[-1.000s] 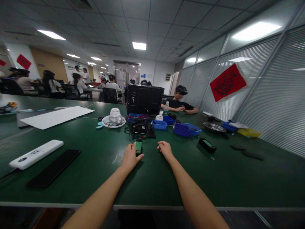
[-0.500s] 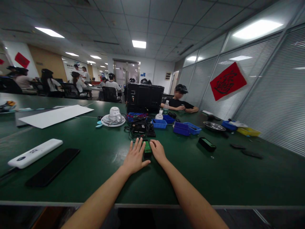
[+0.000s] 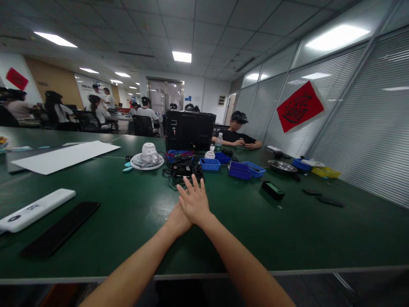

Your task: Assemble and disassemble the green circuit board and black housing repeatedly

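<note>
My right hand [image 3: 196, 204] lies across my left hand [image 3: 177, 221], its fingers stretched forward and apart. The fingers of my left hand are mostly hidden beneath it, so their pose does not show. Both hands are low over the green tabletop, just in front of a black power adapter [image 3: 182, 170] with tangled cables. The small black box with a green top seen between the hands earlier is now hidden under them. A similar black box with a green top [image 3: 272, 190] stands apart to the right.
A white fan part [image 3: 147, 161], blue bins [image 3: 209, 164] and a monitor [image 3: 191, 130] stand beyond my hands. A metal bowl [image 3: 283, 166] is at right. A white device [image 3: 38, 209] and a black slab [image 3: 60, 229] lie left. A co-worker [image 3: 236, 134] sits across.
My right hand has moved left and on top of my left hand, covering the green-topped box between them. The view has turned slightly to the right.
</note>
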Motion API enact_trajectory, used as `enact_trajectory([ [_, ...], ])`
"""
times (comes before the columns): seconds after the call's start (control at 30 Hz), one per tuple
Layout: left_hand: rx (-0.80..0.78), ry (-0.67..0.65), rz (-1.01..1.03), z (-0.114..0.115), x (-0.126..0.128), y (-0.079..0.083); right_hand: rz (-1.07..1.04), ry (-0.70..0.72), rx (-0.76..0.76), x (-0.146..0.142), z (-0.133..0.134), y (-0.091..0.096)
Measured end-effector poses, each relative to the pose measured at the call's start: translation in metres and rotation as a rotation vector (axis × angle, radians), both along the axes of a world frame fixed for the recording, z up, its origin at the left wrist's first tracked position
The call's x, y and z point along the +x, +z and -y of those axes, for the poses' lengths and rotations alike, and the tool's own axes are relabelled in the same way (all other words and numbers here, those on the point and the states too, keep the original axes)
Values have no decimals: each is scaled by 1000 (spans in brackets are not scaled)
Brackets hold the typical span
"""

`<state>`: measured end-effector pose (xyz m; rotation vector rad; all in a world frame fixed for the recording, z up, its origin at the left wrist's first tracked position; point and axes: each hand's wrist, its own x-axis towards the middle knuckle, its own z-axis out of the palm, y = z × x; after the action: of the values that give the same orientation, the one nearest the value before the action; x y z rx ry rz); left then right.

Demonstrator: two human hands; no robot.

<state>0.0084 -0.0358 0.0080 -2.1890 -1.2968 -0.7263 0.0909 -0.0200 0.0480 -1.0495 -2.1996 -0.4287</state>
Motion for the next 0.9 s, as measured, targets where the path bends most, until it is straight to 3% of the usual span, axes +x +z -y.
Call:
enact_trajectory([
  [0.03, 3, -100, -82, 2, -5, 3, -32, -64, 7, 11, -8, 2],
  [0.1, 9, -138, -97, 7, -15, 13, -102, -220, -2, 33, -21, 4],
  [0.2, 12, 81, 148, 10, -28, 27, -201, -414, -104, 54, -32, -2],
  [0.27, -8, 273, 278, 6, -38, 31, -237, -419, -199, 51, -31, -8],
  [0.33, -46, 391, 314, 0, -47, 29, -211, -337, -253, 36, -23, -15],
  [0.4, -86, 455, 311, -7, -54, 23, -130, -287, -273, 17, -14, -21],
  [0.53, -159, 520, 313, -18, -60, 12, 37, -319, -313, -3, -7, -27],
  [0.63, -228, 545, 336, -21, -61, 8, 73, -363, -366, 6, -14, -26],
  [0.9, -277, 560, 345, -26, -67, 5, 11, -615, -437, 65, -40, -24],
])
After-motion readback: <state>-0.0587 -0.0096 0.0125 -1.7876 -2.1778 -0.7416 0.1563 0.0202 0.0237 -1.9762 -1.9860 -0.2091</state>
